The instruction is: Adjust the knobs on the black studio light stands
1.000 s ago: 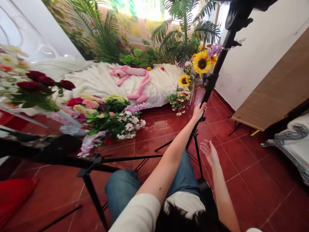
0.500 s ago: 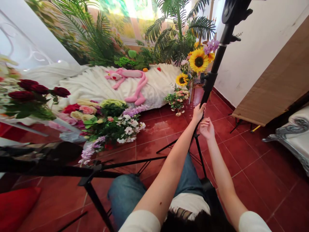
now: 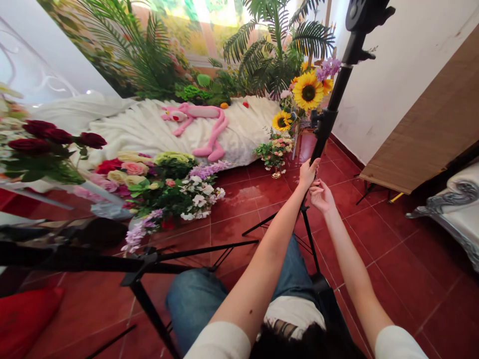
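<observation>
Your right hand (image 3: pixel 322 198), right of the frame's middle, has curled fingers by the long, round, black pole (image 3: pixel 328 119); I can't tell if they pinch anything; just above, your left hand (image 3: pixel 308 173) is wrapped around that pole, which leans toward the top right; farther back, a long, soft, pink toy (image 3: pixel 204 111) lies on wrinkled, creamy-white cloth (image 3: pixel 250 122) at upper middle.

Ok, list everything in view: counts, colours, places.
Stands: 2, black, at hands and left
Plush toy: 1, pink, on cloth
Cloth: 1, white, behind flowers
Palm plants: 2, green, back
Sunflowers: 2+, yellow, beside cloth
Roses: 4, dark red, left
Flowers: many, mixed, before cloth
Board: 1, brown, right
Seat: 1, white-silver, right edge
Floor: 1, red, underneath
Legs: 2, in blue, bottom
Left hand: 1, bare, around stand
Right hand: 1, bare, by left hand
</observation>
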### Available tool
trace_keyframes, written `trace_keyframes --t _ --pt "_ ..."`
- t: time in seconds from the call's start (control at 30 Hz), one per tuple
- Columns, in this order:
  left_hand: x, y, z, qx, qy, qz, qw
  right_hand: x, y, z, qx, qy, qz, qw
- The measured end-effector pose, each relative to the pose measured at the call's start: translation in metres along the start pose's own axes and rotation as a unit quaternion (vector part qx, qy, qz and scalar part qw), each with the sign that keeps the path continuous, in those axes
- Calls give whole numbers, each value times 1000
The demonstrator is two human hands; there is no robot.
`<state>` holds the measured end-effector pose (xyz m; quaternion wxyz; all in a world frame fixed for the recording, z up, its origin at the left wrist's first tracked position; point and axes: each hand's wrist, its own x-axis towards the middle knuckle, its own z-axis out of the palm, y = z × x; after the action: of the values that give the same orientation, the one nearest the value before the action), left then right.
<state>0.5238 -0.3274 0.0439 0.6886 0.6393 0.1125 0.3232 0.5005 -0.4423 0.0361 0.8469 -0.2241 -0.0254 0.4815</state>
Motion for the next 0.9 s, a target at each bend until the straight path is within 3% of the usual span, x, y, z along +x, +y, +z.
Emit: trace_keyframes --t 0.17,0.27,0.33,0.4,0.47,0.53,0.63,0.7,0.83,0.9 --pt "-1 3 0 -1 -3 -12 1000 4 1 -1 -70 -9 2 997" --pt "-2 3 -1 -4 -7 -9 1000 7 5 -8 -231 51 -19 971" --pt "-2 3 -2 4 -11 -8 1000 5 6 -14 -407 117 -86 902" --pt "-2 2 -3 11 -14 -3 1000 0 5 -21 -575 171 -187 778" --pt "-2 1 -3 13 -11 6 1000 -6 0 -25 -678 196 -266 656" --pt "-2 1 -3 13 -7 10 1000 -12 -9 -25 -711 216 -313 591" --pt "-3 1 -3 12 -10 7 1000 -17 -29 -10 -683 235 -384 575" --pt "-3 1 -3 7 -11 10 1000 -14 -46 11 -659 209 -437 575" --pt "-1 0 -3 13 -14 2 1000 10 -73 71 -631 75 -512 579" --pt "0 -1 -3 20 -9 -3 1000 28 -81 99 -640 5 -508 577"
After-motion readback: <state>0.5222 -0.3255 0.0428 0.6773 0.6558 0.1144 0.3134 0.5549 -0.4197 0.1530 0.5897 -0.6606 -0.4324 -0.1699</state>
